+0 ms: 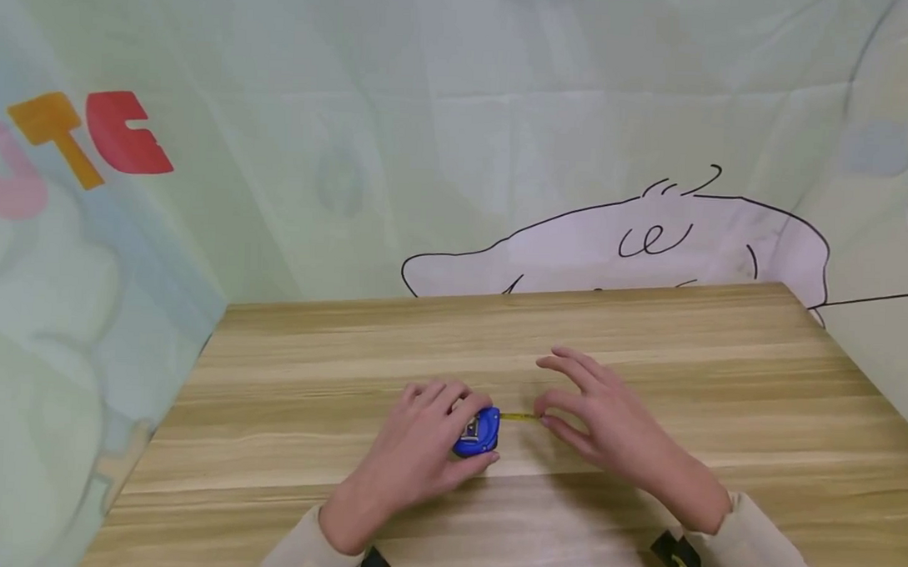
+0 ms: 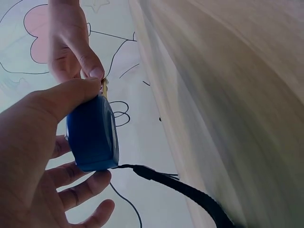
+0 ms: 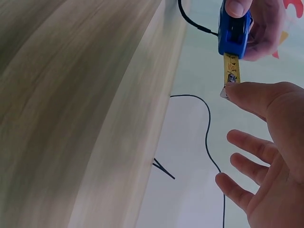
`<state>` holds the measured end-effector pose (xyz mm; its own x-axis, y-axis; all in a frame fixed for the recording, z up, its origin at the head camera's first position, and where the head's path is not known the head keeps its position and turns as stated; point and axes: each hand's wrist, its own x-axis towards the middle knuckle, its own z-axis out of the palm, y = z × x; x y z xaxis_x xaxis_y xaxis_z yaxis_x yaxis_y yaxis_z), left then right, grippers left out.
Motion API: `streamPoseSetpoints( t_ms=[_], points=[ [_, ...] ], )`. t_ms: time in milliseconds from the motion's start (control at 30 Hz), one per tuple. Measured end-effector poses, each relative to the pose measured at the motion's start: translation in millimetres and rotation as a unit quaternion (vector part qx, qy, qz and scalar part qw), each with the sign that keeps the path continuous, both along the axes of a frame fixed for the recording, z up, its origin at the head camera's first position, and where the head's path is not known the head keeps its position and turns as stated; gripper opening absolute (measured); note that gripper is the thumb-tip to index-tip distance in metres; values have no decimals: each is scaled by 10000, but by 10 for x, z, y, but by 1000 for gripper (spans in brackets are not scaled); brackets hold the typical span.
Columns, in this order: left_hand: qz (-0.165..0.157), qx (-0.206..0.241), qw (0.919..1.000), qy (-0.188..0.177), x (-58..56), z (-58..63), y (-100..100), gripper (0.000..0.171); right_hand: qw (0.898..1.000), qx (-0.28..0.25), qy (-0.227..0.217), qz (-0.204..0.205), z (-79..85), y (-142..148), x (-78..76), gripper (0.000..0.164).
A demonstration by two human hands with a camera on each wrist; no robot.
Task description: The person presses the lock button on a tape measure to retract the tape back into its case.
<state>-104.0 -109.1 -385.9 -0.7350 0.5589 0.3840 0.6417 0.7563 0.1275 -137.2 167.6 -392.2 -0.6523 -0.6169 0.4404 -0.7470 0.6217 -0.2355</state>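
A blue tape measure (image 1: pixel 480 433) sits in my left hand (image 1: pixel 418 445), gripped between the thumb and the fingers above the table. From its right side runs a short length of yellow blade (image 1: pixel 518 417). My right hand (image 1: pixel 607 418) pinches the end of that blade between thumb and forefinger, with the other fingers spread apart. In the right wrist view the blade (image 3: pixel 232 66) shows printed marks and a metal hook (image 3: pixel 224 92) beside the thumb. A black wrist strap (image 2: pixel 180 190) trails from the blue case (image 2: pixel 92 135) in the left wrist view.
The wood-grain table (image 1: pixel 309 353) spreads under both hands. Behind it hangs a pale printed cloth (image 1: pixel 316 145) with a line-drawn cartoon figure and coloured letters. Dark bands (image 1: pixel 677 552) show near both light sleeves (image 1: pixel 760 544).
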Motion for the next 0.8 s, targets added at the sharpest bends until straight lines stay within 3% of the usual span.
streamPoseSetpoints(
  t_ms=[433,667,800],
  points=[
    [-119,51,9999,-86,7,-3,91,52,9998,70,-178,-37,3,-85,13,16],
    [-47,156,9994,-303,7,-25,64,53,9996,98,-253,-117,-12,-37,-2,38],
    [-57,128,9992,-361,-3,-37,51,54,9994,99,-275,-168,-12,2,-3,42]
  ],
)
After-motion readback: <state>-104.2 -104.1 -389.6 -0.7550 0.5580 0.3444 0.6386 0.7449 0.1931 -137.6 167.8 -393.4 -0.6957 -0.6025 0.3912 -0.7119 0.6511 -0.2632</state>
